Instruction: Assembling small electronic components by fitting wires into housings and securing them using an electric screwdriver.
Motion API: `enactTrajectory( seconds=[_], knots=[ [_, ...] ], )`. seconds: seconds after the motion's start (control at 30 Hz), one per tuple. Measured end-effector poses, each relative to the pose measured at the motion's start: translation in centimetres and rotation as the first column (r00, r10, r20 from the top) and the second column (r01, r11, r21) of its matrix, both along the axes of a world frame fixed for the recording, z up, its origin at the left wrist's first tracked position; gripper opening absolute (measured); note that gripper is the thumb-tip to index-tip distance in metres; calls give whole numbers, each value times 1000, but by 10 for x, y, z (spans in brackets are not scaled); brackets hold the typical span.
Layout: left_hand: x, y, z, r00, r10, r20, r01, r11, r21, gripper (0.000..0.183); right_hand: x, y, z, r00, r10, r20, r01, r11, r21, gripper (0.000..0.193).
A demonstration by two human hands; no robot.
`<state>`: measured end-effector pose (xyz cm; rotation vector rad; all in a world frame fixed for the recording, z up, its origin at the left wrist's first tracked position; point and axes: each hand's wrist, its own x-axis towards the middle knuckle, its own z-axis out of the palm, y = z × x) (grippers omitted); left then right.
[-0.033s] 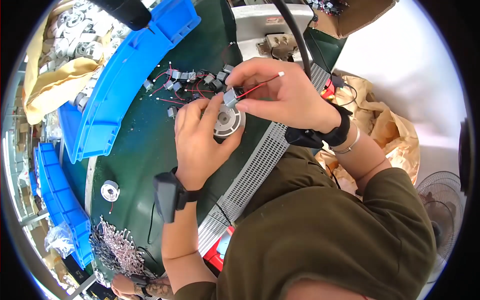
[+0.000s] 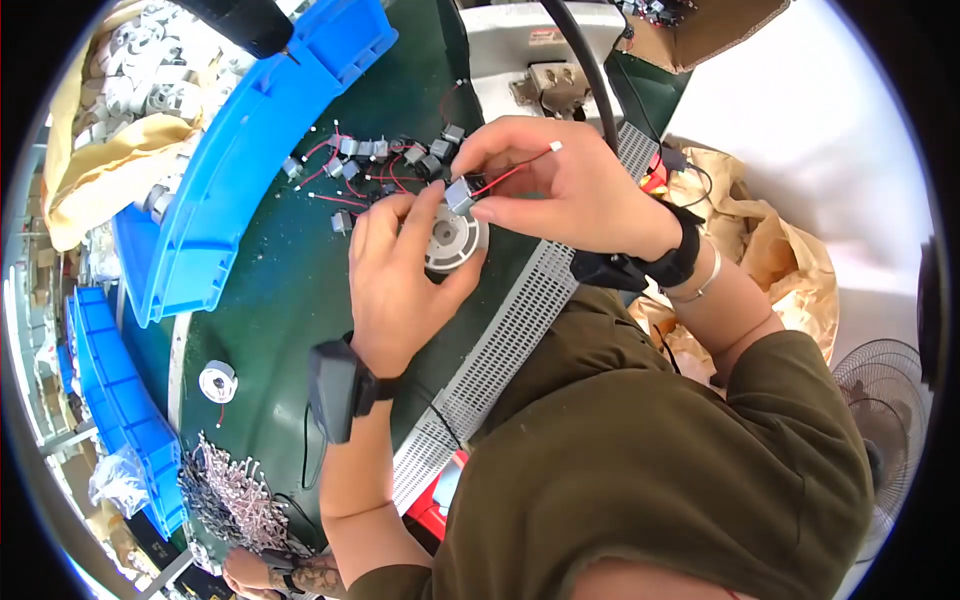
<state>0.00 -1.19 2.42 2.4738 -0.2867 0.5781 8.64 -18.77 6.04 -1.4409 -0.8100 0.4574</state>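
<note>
My left hand (image 2: 392, 275) is curled round a round white plastic housing (image 2: 465, 241) with a ribbed rim and a hole at its centre, held low over the green table. Between the thumb and fingers of my right hand (image 2: 575, 190) is a small grey motor (image 2: 459, 196). Its red and black wires run back across the fingers to a white connector (image 2: 556, 147). The motor hangs right at the upper edge of the housing, beside my left fingertips; whether the two touch I cannot tell. Just beyond lie several similar small motors (image 2: 415, 156) with wires.
A blue bin (image 2: 215, 200) stands at the left, with white plastic parts (image 2: 150, 65) behind it. Another white housing (image 2: 218, 381) and a heap of wires (image 2: 240, 495) lie nearer. A co-worker's hand (image 2: 248, 570) shows at lower left. A perforated metal strip (image 2: 490, 360) edges the table.
Hardly anything differs. Both hands keep their hold, and the motor stays at the housing's upper edge; the whole view has shifted very slightly.
</note>
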Motion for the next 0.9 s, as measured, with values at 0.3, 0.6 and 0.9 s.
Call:
enactTrajectory(
  seconds=[0.3, 0.6, 0.9],
  knots=[
    [-4, 8, 0, 967, -189, -171, 96, 891, -443, 80, 11, 12, 3, 897, 107, 429, -33, 984, -177, 24],
    [-3, 3, -10, 999, 3, 40, 8, 964, -266, 67, 9, 13, 0, 928, 9, 373, 68, 979, -192, 24],
    [-5, 0, -18, 991, 77, 107, -59, 985, -165, 60, 2, 27, -20, 626, 113, 772, 128, 961, -245, 18]
  ],
)
